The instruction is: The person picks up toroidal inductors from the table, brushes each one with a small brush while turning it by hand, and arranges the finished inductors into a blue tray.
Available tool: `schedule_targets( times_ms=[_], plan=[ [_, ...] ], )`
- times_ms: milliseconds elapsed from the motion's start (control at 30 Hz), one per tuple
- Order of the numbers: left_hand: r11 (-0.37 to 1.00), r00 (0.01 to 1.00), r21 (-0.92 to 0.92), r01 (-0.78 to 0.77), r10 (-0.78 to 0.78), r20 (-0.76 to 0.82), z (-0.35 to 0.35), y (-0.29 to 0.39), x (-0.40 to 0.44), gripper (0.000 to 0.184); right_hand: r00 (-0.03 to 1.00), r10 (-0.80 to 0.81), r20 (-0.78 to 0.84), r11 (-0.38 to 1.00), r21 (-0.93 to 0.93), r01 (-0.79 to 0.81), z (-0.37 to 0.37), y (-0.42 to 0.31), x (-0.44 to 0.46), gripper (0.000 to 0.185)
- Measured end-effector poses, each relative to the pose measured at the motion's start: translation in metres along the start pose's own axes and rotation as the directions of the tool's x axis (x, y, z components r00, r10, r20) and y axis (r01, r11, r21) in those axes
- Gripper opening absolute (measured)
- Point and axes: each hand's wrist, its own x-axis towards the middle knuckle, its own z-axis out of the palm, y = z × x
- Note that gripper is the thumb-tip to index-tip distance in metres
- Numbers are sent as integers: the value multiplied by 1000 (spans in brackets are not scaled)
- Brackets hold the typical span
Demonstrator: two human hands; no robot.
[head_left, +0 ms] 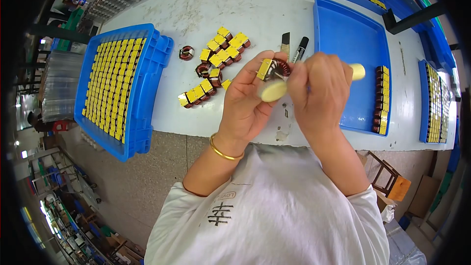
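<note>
My left hand [244, 100] is closed around a copper-wound coil [280, 67] with a yellow block [265, 69] on its side. In my right fist [321, 91] is a mallet-like tool, blurred by motion. Its round pale-yellow face [274, 91] is close beneath the coil, and a pale-yellow end [358, 71] sticks out past my knuckles. Whether the tool touches the coil I cannot tell. Several more yellow-topped coils [223, 56] lie on the table left of my hands, along with a bare coil [186, 53].
To the left, a blue crate [151, 66] holds rows of yellow-topped coils. On the right, a blue tray [353, 34] has one row of coils [382, 99] along its side. A black marker [300, 49] and a tape-wrapped blade [285, 41] lie beyond my hands.
</note>
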Motion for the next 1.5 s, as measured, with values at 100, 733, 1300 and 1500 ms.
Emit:
schedule_targets(
  times_ms=[100, 733, 1300, 1500],
  plan=[
    [1000, 999, -19, 10, -10, -35, 2, -4, -3, 49, 1000, 21, -5, 981, -190, -22, 4, 19, 12, 22],
    [993, 998, -93, 70, -70, 2, -5, -3, -1, 50, 999, -11, -48, 974, -225, 0, -23, 24, 0, 27],
    [928, 974, 342, 150, -80, -211, 13, -10, -3, 43, 995, -99, 32, 982, -161, 103, -12, 17, 10, 22],
    [967, 978, 220, 129, -87, -192, 7, -7, -5, 42, 998, -53, 19, 969, -239, 56, -19, 38, 16, 20]
  ],
)
